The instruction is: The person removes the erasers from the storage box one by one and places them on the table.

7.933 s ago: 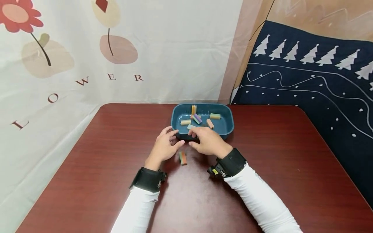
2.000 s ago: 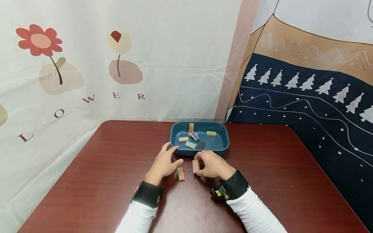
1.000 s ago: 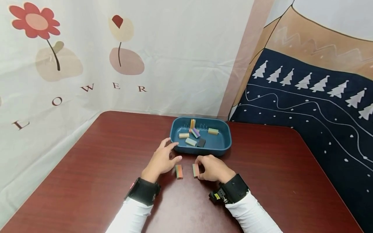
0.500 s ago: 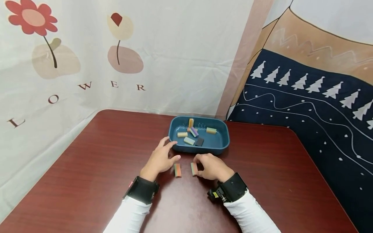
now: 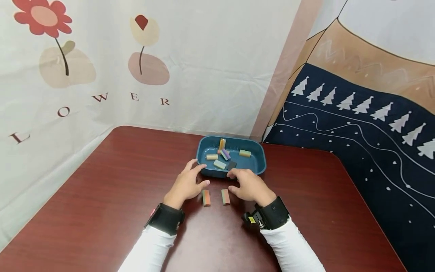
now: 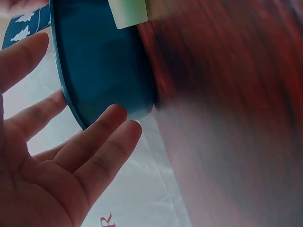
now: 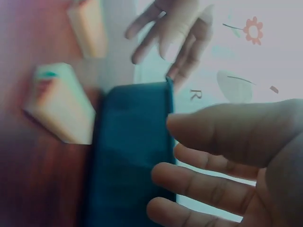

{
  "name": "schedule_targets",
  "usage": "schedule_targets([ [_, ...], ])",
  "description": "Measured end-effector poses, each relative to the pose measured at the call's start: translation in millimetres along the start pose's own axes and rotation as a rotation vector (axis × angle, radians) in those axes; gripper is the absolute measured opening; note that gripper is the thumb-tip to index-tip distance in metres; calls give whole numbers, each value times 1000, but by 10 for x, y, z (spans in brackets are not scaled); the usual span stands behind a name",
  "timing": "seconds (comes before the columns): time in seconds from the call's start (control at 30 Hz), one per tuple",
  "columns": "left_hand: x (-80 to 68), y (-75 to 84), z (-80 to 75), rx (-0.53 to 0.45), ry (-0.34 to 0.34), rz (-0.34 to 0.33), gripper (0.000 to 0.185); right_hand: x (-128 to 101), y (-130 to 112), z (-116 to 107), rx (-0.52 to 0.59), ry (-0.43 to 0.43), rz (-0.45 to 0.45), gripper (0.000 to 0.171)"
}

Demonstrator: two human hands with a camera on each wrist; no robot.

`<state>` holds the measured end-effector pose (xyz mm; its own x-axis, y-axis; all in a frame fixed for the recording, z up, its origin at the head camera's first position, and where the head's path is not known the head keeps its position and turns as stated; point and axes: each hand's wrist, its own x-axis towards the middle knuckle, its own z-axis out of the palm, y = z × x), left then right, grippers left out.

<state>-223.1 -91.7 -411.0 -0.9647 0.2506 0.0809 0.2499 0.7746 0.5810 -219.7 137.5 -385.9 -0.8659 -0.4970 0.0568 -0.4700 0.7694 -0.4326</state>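
bench [image 5: 102, 196]: broad bare wood is seen left, right and toward the person; only the far edge is hemmed in by hung cloths. tray [image 5: 258, 166] sits mid-bench near that edge, w/ five small blocks inside. right hand [image 5: 249, 186]: the second block [image 5: 225, 197] has been let go since 0.5 s ago & the fingers, now spread and holding nothing, have been lifted to the tray's near rim. left hand [image 5: 186, 184] is unmoved, its grip relaxed and loose, beside the first block [image 5: 205, 197]. both blocks lie parallel, apart, just in front of the tray; pair judged laid out, w/ room for more alongside.
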Motion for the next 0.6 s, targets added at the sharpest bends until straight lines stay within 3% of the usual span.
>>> schedule_targets([
  [0.17,4,7,-13,6,-14,2,59,151,2,-235,-59,52,11,34],
  [0.3,15,19,-13,-4,-19,4,59,315,71,-446,-31,68,46,34],
  [0.43,4,22,-4,-3,-18,5,59,479,185,-562,-23,34,93,36],
  [0.6,-27,7,6,7,-17,16,59,670,351,-639,-108,-26,123,36],
])
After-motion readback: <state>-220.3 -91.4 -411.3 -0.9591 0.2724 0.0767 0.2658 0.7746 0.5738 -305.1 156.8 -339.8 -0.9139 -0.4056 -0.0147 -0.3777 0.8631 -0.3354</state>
